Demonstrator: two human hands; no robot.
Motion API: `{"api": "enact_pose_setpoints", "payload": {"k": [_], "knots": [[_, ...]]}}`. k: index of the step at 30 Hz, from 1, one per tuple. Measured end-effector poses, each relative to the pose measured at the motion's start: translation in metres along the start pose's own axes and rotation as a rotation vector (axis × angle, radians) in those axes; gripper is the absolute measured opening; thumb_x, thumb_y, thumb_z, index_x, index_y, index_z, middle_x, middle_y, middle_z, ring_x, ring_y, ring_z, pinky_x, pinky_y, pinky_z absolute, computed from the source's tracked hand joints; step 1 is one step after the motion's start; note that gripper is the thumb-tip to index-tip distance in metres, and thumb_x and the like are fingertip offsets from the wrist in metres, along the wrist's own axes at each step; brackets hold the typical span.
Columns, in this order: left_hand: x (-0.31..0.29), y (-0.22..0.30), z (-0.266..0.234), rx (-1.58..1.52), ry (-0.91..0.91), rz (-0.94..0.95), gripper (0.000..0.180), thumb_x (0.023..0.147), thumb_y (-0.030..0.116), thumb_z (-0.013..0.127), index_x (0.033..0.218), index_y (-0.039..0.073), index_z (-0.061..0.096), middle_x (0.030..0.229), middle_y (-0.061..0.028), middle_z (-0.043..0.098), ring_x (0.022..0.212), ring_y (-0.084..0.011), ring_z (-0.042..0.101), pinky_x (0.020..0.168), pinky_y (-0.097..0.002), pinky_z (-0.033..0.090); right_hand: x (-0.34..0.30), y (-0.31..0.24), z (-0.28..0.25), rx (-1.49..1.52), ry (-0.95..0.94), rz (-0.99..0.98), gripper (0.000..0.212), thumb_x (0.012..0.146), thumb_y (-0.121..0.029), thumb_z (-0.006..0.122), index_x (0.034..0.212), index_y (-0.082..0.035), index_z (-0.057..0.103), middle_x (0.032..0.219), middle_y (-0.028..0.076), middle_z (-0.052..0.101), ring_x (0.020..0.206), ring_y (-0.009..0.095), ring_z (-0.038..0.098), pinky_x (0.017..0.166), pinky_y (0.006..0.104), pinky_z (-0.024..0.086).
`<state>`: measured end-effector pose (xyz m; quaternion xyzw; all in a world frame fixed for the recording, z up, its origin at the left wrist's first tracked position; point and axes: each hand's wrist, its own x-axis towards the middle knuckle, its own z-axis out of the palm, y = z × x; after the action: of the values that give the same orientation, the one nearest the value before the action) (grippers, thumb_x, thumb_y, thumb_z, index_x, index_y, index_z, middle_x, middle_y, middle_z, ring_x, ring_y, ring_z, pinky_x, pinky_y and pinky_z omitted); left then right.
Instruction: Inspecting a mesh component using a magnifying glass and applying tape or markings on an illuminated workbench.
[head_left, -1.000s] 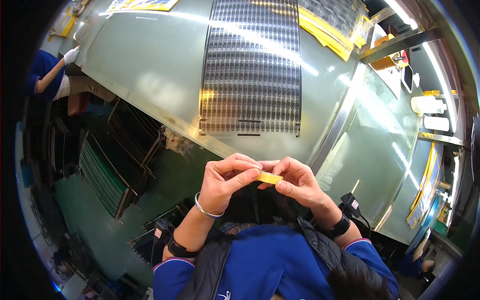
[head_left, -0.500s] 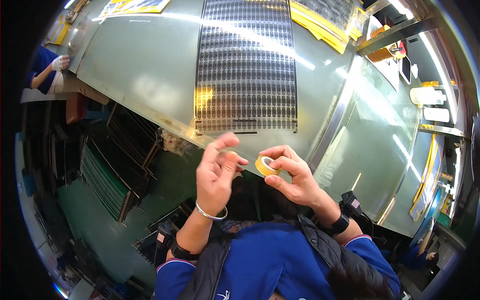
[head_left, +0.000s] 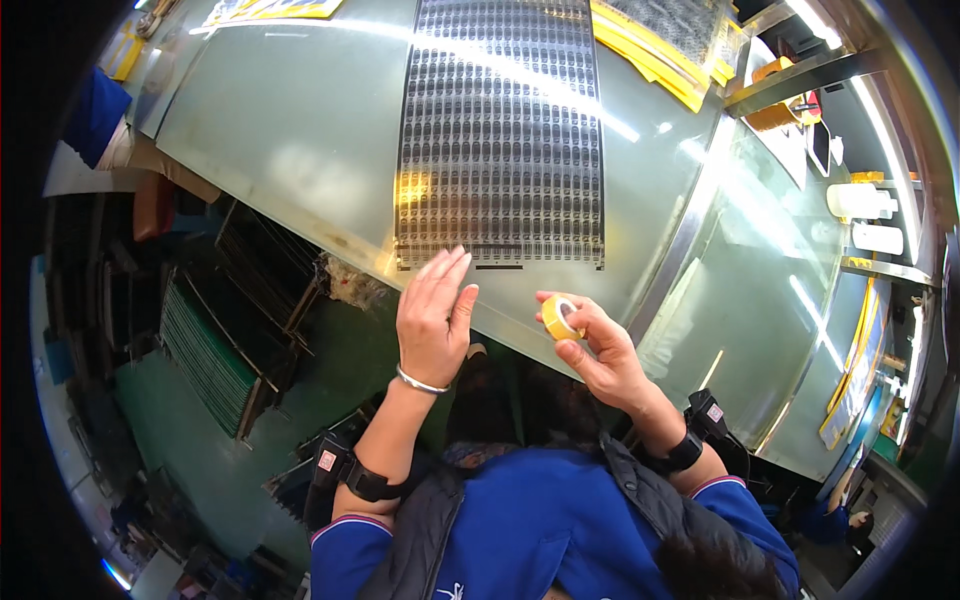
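Head view looks down on a long pale green worktable (head_left: 290, 130) that fills most of the scene. A dark perforated sheet (head_left: 500, 130), patterned in rows, lies flat along the table, its near edge close to the table's edge. Yellow sheets (head_left: 650, 50) are stacked beyond it. The left hand (head_left: 432, 320) is raised, open, fingers straight and together, holding nothing, just short of the sheet's near edge. The right hand (head_left: 595, 345) pinches a small roll of yellow tape (head_left: 558, 318) between thumb and fingers, beside the left hand.
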<state>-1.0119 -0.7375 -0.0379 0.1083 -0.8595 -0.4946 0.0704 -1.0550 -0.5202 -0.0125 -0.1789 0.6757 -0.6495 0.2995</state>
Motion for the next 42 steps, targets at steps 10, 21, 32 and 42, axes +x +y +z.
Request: {"api": "enact_pose_setpoints", "payload": {"k": [10,21,32,42], "knots": [[0.026,-0.009,0.039,0.584,-0.088,0.234,0.041,0.092,0.026,0.047,0.128,0.006,0.048,0.138,-0.0136,0.040,0.130,-0.0319,0.033,0.108,-0.0478,0.018,0.001,0.018,-0.014,-0.212,0.012,-0.048,0.013,0.088,-0.009,0.057,0.099,-0.003,0.052,0.121,0.018,0.053,0.110,0.026,0.052,0.094,0.0343,0.037],[0.032,-0.005,0.042,0.517,-0.052,0.257,0.037,0.091,0.020,0.050,0.125,0.006,0.051,0.136,-0.0135,0.043,0.128,-0.0317,0.036,0.107,-0.0480,0.021,0.003,0.022,-0.029,-0.205,0.023,-0.041,0.013,0.089,-0.013,0.057,0.095,-0.003,0.052,0.115,0.014,0.056,0.113,0.026,0.051,0.094,0.0349,0.037],[0.032,0.003,0.039,0.355,0.001,0.236,0.032,0.089,0.018,0.054,0.118,0.004,0.057,0.129,-0.0132,0.049,0.121,-0.0297,0.043,0.102,-0.0434,0.030,0.004,0.030,-0.032,-0.128,-0.017,-0.004,0.014,0.091,-0.014,0.055,0.098,-0.003,0.051,0.116,0.013,0.055,0.116,0.024,0.049,0.096,0.0362,0.035],[0.008,0.032,0.034,-1.077,-0.339,-0.496,0.022,0.078,0.006,0.070,0.099,0.001,0.065,0.092,-0.0034,0.060,0.077,-0.0082,0.057,0.063,-0.0196,0.046,0.005,0.012,-0.022,0.241,-0.127,0.121,0.019,0.093,-0.019,0.053,0.100,-0.001,0.052,0.096,0.005,0.056,0.091,0.012,0.050,0.082,0.0276,0.040]]}}
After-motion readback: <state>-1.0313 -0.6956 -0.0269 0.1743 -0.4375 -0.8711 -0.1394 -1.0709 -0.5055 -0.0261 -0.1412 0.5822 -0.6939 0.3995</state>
